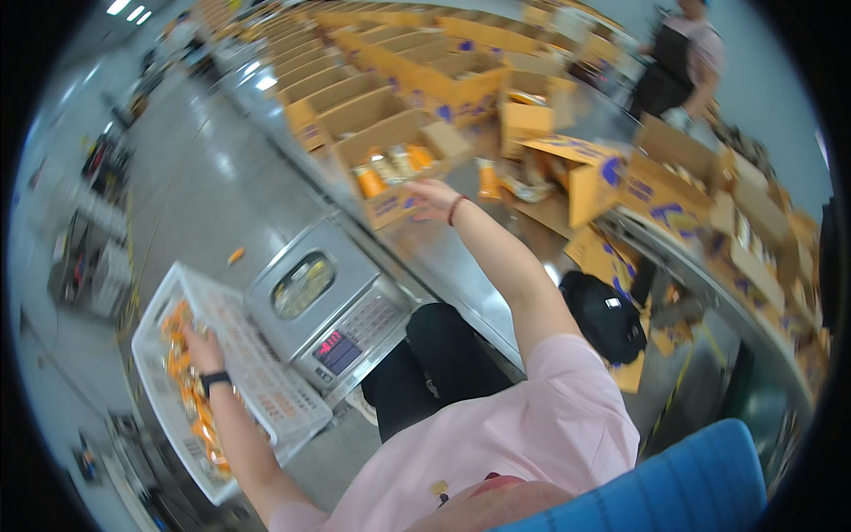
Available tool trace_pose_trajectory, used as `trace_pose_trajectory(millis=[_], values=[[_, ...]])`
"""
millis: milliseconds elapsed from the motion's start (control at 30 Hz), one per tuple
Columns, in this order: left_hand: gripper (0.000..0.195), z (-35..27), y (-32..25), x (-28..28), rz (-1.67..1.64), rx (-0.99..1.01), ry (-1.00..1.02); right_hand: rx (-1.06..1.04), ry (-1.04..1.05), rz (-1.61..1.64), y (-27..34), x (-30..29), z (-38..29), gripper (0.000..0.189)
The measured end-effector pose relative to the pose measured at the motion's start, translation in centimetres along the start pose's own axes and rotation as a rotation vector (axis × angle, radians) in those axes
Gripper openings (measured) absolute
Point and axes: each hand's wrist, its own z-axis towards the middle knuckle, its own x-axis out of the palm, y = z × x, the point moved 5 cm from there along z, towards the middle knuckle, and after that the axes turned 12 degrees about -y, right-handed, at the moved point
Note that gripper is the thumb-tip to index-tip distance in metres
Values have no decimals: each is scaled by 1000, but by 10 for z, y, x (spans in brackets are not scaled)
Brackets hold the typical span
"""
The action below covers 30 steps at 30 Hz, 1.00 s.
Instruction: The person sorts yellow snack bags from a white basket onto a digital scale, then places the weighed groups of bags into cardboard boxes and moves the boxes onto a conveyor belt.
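My left hand (201,349), with a black band at the wrist, reaches into a white plastic crate (157,392) of orange-and-clear packets (199,412); whether its fingers grip one is unclear. My right hand (435,201), wearing a dark red bracelet, is stretched out by the near edge of an open cardboard box (387,211). Its fingers are spread and hold nothing. Inside that box lie several packets (385,166) with orange or clear wrapping. Between my arms stands a metal digital scale (356,326) with a lit red display; more packets lie in its oval pan (304,284).
Rows of open cardboard boxes (399,56) cover the metal table. A loose packet (487,178) lies right of my right hand. More boxes (678,186) line a conveyor at the right. A black bag (602,319) is below it. A person (678,63) stands across the table.
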Motion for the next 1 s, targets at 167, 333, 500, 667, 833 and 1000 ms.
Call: trace_pose_trajectory(millis=[167,333,500,667,833,1000], values=[[51,8,11,7,-4,-9,36,-1081,-745,-1363,182,-89,-150,41],[56,15,7,17,-18,57,24,-335,-1171,-2199,226,-324,-266,26],[58,7,14,7,7,111,3,-541,-1246,-2332,273,-257,-318,14],[54,4,-2,5,65,66,-36,-1363,-987,-2182,312,-93,-382,10],[44,0,9,-6,94,83,-68,-1696,-388,-1652,276,49,-338,16],[47,-1,-1,-2,34,32,-46,-1777,147,-1358,132,169,-239,12]])
